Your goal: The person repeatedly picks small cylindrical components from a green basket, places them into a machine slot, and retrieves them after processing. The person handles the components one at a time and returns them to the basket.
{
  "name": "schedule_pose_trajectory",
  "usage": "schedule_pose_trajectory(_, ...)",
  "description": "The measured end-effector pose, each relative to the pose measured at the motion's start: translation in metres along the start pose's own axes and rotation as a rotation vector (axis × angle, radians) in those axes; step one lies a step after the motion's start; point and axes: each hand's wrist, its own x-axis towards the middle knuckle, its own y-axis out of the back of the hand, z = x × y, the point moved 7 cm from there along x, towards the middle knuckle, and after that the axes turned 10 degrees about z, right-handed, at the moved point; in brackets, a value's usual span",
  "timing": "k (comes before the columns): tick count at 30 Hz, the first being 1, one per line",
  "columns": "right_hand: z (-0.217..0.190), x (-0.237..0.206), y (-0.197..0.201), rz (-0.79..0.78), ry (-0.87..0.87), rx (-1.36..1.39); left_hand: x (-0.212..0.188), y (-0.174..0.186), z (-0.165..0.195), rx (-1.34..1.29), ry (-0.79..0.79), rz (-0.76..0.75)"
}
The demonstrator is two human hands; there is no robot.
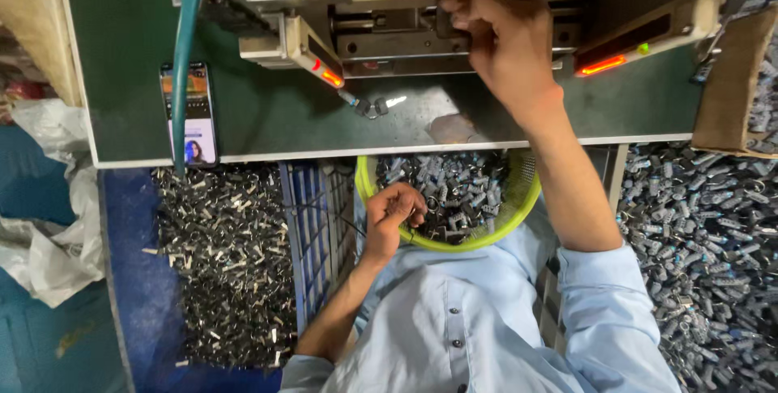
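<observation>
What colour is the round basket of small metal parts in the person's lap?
The basket is bright yellow-green, seen clearly in the head view.

Yellow-green mesh basket: round, sits at centre of frame just below the counter edge, resting in the person's lap area. It is filled with small grey metal parts, heaped loosely at mixed angles. Machine fixture: grey metal slot block at upper centre, beneath a red-lit panel, set horizontally; detail inside the slot cannot be told.
</observation>
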Motion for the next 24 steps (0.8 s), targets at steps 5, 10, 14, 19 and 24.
schedule_pose_trajectory(5,-0.046,-0.076,0.02,0.178,0.213,-0.153,0.008,-0.007,0.019,-0.089,-0.087,-0.025)
schedule_pose_trajectory(10,0.005,-0.229,-0.054,-0.06,-0.884,0.487,0.005,-0.018,0.053,0.081,-0.267,0.045)
schedule_pose_trajectory(14,0.011,-0.279,-0.038,0.209,-0.829,0.434,-0.006,-0.037,0.081,0.502,-0.655,0.12)
schedule_pose_trajectory(19,0.009,-0.264,-0.031,0.109,-0.602,0.302,0.007,-0.041,0.075,0.581,-0.508,0.04)
schedule_pose_trajectory(24,0.016,-0.256,-0.034,0.171,-0.692,0.595,0.008,-0.044,0.085,0.586,-0.519,0.01)
